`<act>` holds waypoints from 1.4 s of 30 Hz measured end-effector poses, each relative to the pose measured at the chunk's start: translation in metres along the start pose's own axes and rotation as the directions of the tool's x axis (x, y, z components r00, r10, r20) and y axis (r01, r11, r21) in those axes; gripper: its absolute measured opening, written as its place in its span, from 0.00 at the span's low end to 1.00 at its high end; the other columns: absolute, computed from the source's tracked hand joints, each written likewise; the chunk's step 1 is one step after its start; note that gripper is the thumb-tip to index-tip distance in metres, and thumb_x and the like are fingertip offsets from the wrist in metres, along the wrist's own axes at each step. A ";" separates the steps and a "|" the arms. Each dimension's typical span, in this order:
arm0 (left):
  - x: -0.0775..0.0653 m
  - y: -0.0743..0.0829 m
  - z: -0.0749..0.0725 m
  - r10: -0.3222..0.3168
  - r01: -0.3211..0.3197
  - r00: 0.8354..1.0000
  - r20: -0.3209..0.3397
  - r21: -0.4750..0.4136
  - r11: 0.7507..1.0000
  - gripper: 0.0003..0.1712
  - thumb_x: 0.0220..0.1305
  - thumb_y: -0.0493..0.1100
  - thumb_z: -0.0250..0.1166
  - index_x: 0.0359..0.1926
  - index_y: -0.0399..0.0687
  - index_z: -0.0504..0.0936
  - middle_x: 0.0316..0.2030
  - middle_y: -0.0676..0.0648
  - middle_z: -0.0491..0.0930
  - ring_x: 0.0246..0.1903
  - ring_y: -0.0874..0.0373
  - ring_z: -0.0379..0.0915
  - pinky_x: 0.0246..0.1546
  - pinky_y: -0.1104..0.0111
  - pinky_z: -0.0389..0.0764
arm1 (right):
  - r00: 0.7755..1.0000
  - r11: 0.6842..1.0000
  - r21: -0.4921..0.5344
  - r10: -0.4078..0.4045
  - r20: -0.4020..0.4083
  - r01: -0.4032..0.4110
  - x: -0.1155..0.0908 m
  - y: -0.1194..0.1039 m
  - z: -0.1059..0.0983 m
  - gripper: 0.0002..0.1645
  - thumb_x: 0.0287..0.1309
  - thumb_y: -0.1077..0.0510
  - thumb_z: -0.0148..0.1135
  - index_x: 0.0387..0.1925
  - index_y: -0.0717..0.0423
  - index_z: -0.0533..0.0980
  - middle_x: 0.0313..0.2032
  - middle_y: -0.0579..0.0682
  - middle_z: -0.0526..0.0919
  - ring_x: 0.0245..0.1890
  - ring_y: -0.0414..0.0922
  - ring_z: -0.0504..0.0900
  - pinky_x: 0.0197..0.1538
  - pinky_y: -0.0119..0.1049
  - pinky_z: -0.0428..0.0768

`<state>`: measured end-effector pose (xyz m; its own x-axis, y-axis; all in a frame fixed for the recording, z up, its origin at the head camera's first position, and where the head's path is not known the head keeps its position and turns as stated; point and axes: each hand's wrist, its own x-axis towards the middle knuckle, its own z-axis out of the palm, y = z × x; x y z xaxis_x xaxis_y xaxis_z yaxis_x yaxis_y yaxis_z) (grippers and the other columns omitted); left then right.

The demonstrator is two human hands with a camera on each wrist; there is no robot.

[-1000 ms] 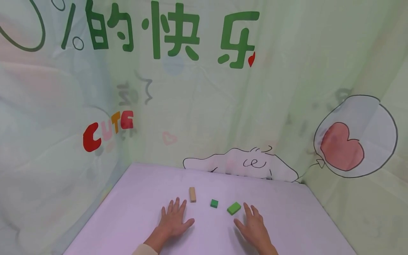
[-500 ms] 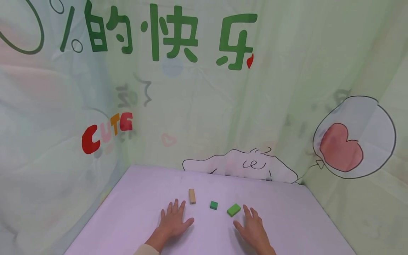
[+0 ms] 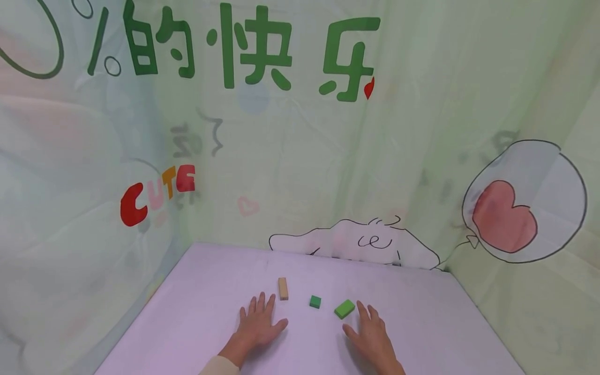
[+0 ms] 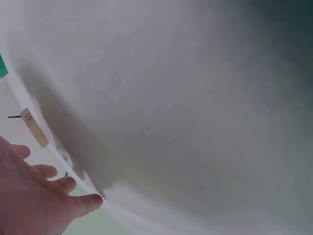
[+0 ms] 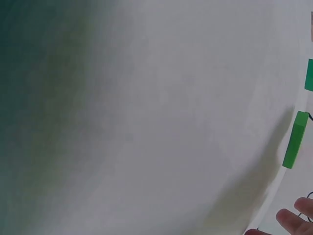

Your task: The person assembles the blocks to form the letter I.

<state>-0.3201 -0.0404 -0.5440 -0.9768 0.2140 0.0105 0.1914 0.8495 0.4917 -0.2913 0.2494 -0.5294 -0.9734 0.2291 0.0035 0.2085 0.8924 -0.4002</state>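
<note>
My left hand (image 3: 258, 325) is spread with straight fingers over the table's front left part, its fingertips just short of a tan wooden block (image 3: 283, 288). In the left wrist view that block (image 4: 34, 128) bears small dark marks on its end. A small dark green block (image 3: 315, 302) lies between the two hands. To its right sits a light green rectangular block (image 3: 344, 309), turned at an angle. My right hand (image 3: 372, 336) holds nothing; its fingers are loosely extended beside the light green block. The right wrist view shows only some fingertips (image 5: 291, 220) below that block.
All three blocks lie in a loose row on a pale lilac tabletop (image 3: 211, 281). Printed curtains (image 3: 300, 156) enclose the table at the back and both sides, with green lettering and a heart balloon (image 3: 525, 203).
My left hand has shifted very slightly to the right. The blocks stay where they were, and the right hand is nearly still.
</note>
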 end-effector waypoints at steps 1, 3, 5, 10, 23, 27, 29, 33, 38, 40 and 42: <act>0.001 0.000 0.000 -0.001 0.001 1.000 0.000 0.002 1.000 0.47 0.71 0.67 0.56 0.78 0.42 0.62 0.78 0.29 0.54 0.77 0.27 0.47 0.71 0.27 0.46 | 1.000 1.000 -0.001 0.001 0.000 -0.001 0.000 0.000 0.000 0.50 0.61 0.45 0.72 0.75 0.66 0.61 0.71 0.76 0.60 0.68 0.73 0.65 0.64 0.67 0.73; 0.003 0.001 0.000 -0.005 0.005 1.000 -0.002 0.005 1.000 0.47 0.71 0.67 0.56 0.78 0.42 0.61 0.78 0.29 0.54 0.77 0.27 0.47 0.71 0.27 0.46 | 1.000 1.000 0.005 -0.001 -0.001 0.001 0.000 -0.001 -0.001 0.50 0.61 0.46 0.72 0.75 0.65 0.61 0.71 0.76 0.60 0.68 0.73 0.65 0.64 0.67 0.73; 0.004 0.002 0.000 -0.007 0.007 1.000 -0.005 0.007 1.000 0.47 0.71 0.68 0.56 0.78 0.42 0.62 0.78 0.29 0.55 0.77 0.27 0.47 0.71 0.27 0.46 | 1.000 1.000 0.008 -0.004 -0.003 0.004 0.000 0.000 -0.001 0.50 0.61 0.45 0.72 0.75 0.65 0.61 0.71 0.75 0.61 0.68 0.73 0.65 0.64 0.67 0.73; 0.004 0.006 -0.002 0.002 -0.002 1.000 -0.001 -0.003 1.000 0.47 0.71 0.67 0.57 0.78 0.41 0.62 0.78 0.29 0.55 0.77 0.27 0.48 0.71 0.27 0.46 | 1.000 1.000 0.002 -0.014 -0.017 0.014 0.000 0.005 -0.001 0.50 0.60 0.45 0.72 0.74 0.66 0.62 0.69 0.77 0.62 0.67 0.74 0.66 0.62 0.68 0.74; 0.025 0.015 -0.004 0.004 -0.004 1.000 -0.022 0.031 1.000 0.46 0.73 0.66 0.53 0.79 0.42 0.59 0.79 0.30 0.53 0.78 0.29 0.46 0.72 0.28 0.45 | 0.995 0.998 0.009 -0.053 -0.090 0.054 0.007 0.009 -0.011 0.48 0.63 0.45 0.68 0.74 0.65 0.62 0.70 0.76 0.64 0.67 0.75 0.67 0.59 0.73 0.72; 0.034 0.021 -0.005 -0.008 0.009 1.000 -0.022 0.046 0.999 0.46 0.73 0.66 0.53 0.79 0.42 0.59 0.79 0.31 0.54 0.78 0.29 0.46 0.72 0.28 0.44 | 0.994 0.999 0.002 -0.047 -0.099 0.047 0.011 0.011 -0.013 0.48 0.63 0.45 0.68 0.75 0.65 0.62 0.70 0.76 0.63 0.67 0.75 0.67 0.60 0.74 0.72; 0.035 0.023 -0.005 -0.021 0.021 1.000 -0.017 0.049 0.999 0.45 0.73 0.66 0.53 0.79 0.42 0.60 0.78 0.31 0.55 0.78 0.29 0.47 0.71 0.27 0.45 | 0.995 0.999 0.004 -0.042 -0.094 0.043 0.012 0.011 -0.012 0.48 0.63 0.45 0.68 0.75 0.65 0.62 0.70 0.76 0.63 0.67 0.75 0.67 0.60 0.74 0.72; 0.034 0.023 -0.004 -0.045 0.045 0.999 0.003 0.039 0.998 0.44 0.74 0.64 0.55 0.79 0.41 0.60 0.78 0.30 0.56 0.78 0.28 0.47 0.72 0.27 0.45 | 0.997 0.999 0.022 -0.025 -0.074 0.027 0.011 0.011 -0.007 0.48 0.62 0.45 0.69 0.75 0.65 0.62 0.70 0.76 0.63 0.68 0.76 0.66 0.60 0.75 0.70; 0.030 0.016 0.002 -0.061 0.061 0.998 0.005 0.046 0.997 0.44 0.74 0.62 0.55 0.78 0.39 0.61 0.77 0.29 0.57 0.77 0.27 0.48 0.71 0.27 0.46 | 0.998 0.999 0.038 -0.023 -0.058 0.025 0.005 0.009 0.001 0.48 0.61 0.45 0.69 0.74 0.65 0.63 0.69 0.76 0.64 0.68 0.75 0.67 0.59 0.75 0.72; 0.028 0.014 0.003 -0.069 0.069 0.998 0.003 0.053 0.996 0.43 0.74 0.62 0.56 0.78 0.40 0.62 0.77 0.29 0.57 0.77 0.27 0.48 0.71 0.27 0.46 | 0.998 0.998 0.044 -0.031 -0.062 0.034 0.004 0.008 0.004 0.48 0.60 0.45 0.70 0.74 0.64 0.64 0.69 0.75 0.65 0.67 0.74 0.67 0.58 0.74 0.73; 0.028 0.013 0.005 -0.074 0.074 0.997 0.002 0.054 0.996 0.43 0.74 0.62 0.56 0.77 0.39 0.62 0.77 0.29 0.58 0.77 0.27 0.48 0.71 0.27 0.46 | 0.997 0.998 0.047 -0.036 -0.067 0.039 0.003 0.007 0.005 0.47 0.60 0.45 0.70 0.73 0.64 0.65 0.69 0.74 0.66 0.67 0.74 0.68 0.58 0.74 0.73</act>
<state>-0.3441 -0.0210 -0.5412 -0.9881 0.1513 -0.0275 0.1236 0.8875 0.4439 -0.2931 0.2541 -0.5362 -0.9717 0.2224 0.0789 0.1658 0.8813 -0.4424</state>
